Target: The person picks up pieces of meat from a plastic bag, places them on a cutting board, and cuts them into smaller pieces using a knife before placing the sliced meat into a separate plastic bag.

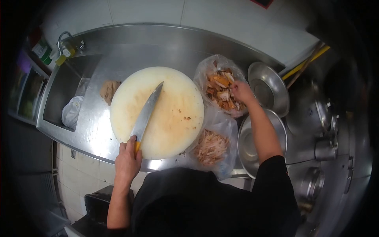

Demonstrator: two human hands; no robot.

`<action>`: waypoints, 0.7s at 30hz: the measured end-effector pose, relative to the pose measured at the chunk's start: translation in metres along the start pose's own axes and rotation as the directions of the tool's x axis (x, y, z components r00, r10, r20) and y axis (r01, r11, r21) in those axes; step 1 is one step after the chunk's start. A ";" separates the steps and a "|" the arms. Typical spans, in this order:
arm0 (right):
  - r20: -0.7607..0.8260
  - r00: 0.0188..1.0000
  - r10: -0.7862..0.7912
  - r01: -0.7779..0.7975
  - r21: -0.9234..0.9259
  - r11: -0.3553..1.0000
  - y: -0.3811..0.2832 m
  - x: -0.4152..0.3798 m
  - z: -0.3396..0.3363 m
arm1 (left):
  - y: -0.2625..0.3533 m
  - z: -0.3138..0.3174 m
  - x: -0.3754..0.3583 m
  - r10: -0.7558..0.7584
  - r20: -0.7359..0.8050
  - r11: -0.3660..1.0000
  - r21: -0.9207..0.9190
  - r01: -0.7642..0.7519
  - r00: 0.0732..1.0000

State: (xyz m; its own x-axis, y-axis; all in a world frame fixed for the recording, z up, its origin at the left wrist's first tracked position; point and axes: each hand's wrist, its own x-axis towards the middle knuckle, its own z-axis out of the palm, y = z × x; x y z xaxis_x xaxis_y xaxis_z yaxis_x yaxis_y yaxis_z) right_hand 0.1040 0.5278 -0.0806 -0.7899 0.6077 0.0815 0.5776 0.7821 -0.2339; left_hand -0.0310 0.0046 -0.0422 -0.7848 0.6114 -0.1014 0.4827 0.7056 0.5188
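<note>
My left hand (128, 158) is wrapped round the yellow handle of a large kitchen knife (147, 114). The blade lies flat across a round white cutting board (173, 91), its tip pointing away from me. Brown stains and a few small crumbs mark the board. To the right, my right hand (241, 93) is inside the mouth of a clear plastic bag (203, 67) full of browned cooked meat pieces (222, 85). Its fingers are closed at the meat, and their tips are partly hidden. Nearer me, a second plastic bag (227, 158) holds pale shredded meat (211, 147).
Two metal bowls (246, 148) (282, 93) stand right of the bags. At the left is a steel sink (55, 98) with a white plastic bag (72, 112) and a tap (63, 37). A brown lump (109, 91) lies beside the board. Metal pots (325, 150) are at far right.
</note>
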 end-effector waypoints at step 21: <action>0.317 0.929 0.192 -0.211 0.027 0.977 -0.152 -0.366 -0.014 | 0.124 0.070 0.072 0.771 0.189 0.559 0.257 -0.789 0.608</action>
State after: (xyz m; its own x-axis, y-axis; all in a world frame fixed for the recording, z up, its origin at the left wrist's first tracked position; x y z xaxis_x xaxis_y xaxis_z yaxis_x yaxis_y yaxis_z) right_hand 0.3081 0.1888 -0.0618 -0.6882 0.6710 -0.2760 0.7255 0.6321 -0.2722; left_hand -0.0004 0.1613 -0.0447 -0.0315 0.9835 0.1783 0.9884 0.0041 0.1521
